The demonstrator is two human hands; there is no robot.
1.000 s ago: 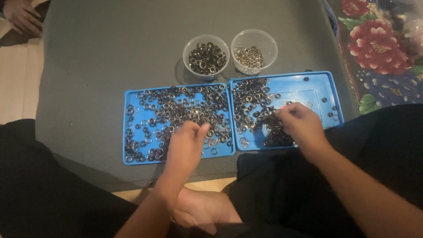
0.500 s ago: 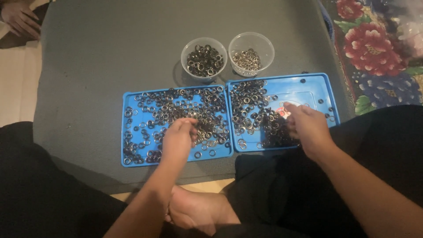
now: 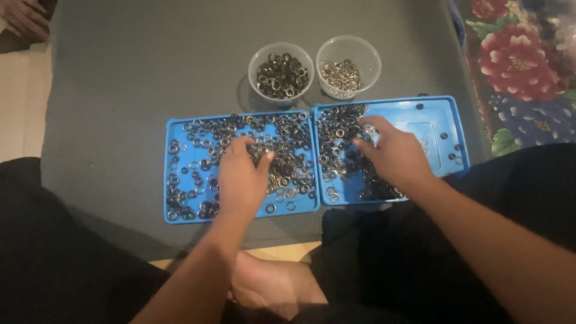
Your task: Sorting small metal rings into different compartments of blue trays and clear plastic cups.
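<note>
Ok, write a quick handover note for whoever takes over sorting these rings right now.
Left hand: palm down on the left blue tray, fingers spread among loose rings; grip not visible.
Right hand: on the right blue tray, fingertips in the ring pile; grip not visible.
Things: both trays lie side by side on the grey mat; two clear cups behind them, the left cup with dark rings, the right cup with pale rings.
Done: both cups partly filled.
Left: many mixed rings remain on both trays, most on the left one.
</note>
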